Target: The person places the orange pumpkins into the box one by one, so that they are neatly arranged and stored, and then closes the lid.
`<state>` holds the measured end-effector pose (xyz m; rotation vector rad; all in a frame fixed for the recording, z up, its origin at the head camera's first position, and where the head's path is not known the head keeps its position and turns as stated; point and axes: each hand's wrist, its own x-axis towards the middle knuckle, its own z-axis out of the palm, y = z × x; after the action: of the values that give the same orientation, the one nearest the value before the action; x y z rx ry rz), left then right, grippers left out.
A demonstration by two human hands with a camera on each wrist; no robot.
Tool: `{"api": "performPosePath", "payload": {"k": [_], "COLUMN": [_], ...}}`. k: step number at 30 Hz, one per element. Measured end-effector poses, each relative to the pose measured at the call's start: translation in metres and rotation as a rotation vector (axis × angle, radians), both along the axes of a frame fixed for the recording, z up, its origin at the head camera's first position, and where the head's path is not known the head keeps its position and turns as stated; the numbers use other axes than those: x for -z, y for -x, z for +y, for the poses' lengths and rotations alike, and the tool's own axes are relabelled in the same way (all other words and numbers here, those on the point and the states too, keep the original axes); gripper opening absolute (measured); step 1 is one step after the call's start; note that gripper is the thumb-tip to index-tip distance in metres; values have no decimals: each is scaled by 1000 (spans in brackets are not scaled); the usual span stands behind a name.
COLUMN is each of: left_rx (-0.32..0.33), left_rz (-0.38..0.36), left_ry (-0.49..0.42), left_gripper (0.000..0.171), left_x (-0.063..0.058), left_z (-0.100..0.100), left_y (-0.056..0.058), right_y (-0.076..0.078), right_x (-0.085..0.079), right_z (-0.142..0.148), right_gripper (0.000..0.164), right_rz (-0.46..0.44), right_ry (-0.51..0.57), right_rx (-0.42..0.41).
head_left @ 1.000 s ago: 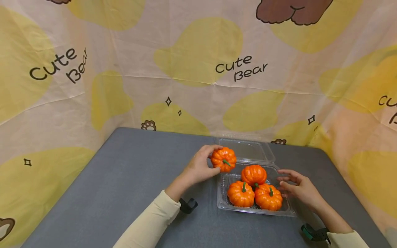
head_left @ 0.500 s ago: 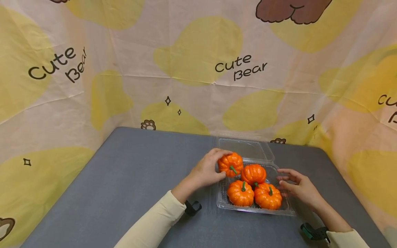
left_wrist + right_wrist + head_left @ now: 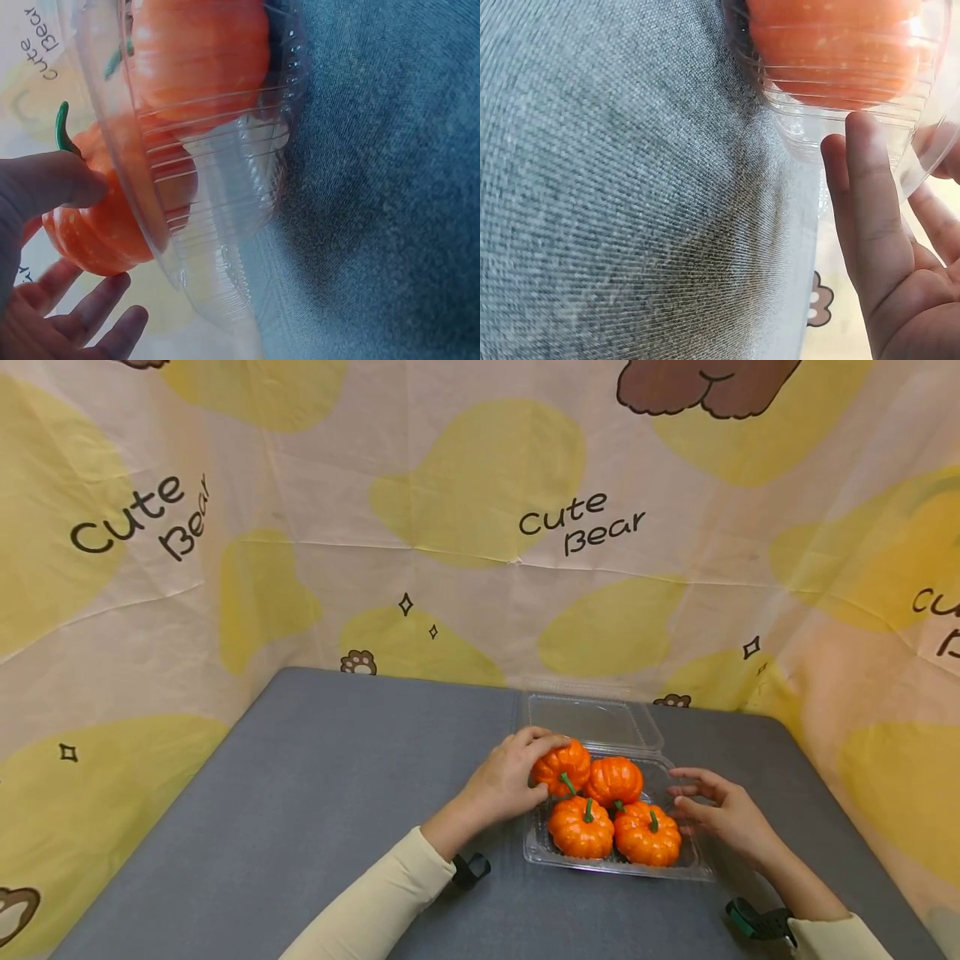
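My left hand (image 3: 504, 782) grips a small orange pumpkin (image 3: 562, 765) with a green stem, thumb in front and fingers behind. The pumpkin sits in the back left corner of a clear plastic clamshell box (image 3: 622, 871), partly below its rim in the left wrist view. Three similar pumpkins lie in the box: one back right (image 3: 615, 780), one front left (image 3: 581, 829), one front right (image 3: 648, 835). My right hand (image 3: 726, 814) is at the box's right side; in the right wrist view, nearly straight fingers (image 3: 874, 187) lie against the ribbed outer wall.
The box's clear lid (image 3: 588, 722) lies folded back behind it, near the table's far edge. A grey cloth covers the table (image 3: 337, 777). A printed "Cute Bear" curtain (image 3: 465, 485) encloses the back and sides. Each wrist wears a dark band (image 3: 471, 871).
My left hand has carried the pumpkin right and down, from above the box's left edge into its back left corner. My right hand has stayed at the box's right side.
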<state>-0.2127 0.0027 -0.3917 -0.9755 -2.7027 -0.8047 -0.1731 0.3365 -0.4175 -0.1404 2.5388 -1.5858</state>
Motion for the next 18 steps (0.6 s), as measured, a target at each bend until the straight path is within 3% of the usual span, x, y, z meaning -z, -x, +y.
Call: {"api": "performPosePath", "payload": {"k": [18], "left_rx": [-4], "left_rz": [12], "left_ry": [-1], "left_gripper": [64], "left_x": [12], "left_z": [4], "left_y": [2], "right_y": [0], "right_x": [1], "right_z": [0], "right_gripper": [51], "right_rz": [4], "right_ry": [0], "right_rx": [-3]}}
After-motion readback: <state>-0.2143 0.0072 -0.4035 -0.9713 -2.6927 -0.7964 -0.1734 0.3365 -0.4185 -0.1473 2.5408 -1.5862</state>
